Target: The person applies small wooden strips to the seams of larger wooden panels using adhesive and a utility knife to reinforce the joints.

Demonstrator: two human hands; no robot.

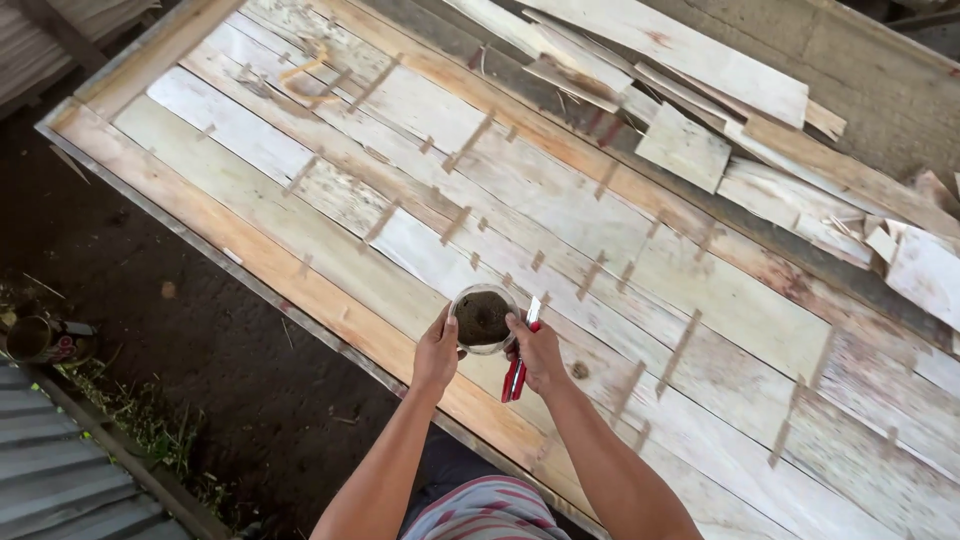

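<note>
Head view: left hand and right hand cup a small round container of dark filler from both sides, steadying it on the plank panel. Right hand also pinches a red-handled tool, kept ready beside the container.

A cup is held over the panel's near edge, between the left hand and the right hand. Pliers are gripped in the right. Offcuts are piled behind the panel.
</note>
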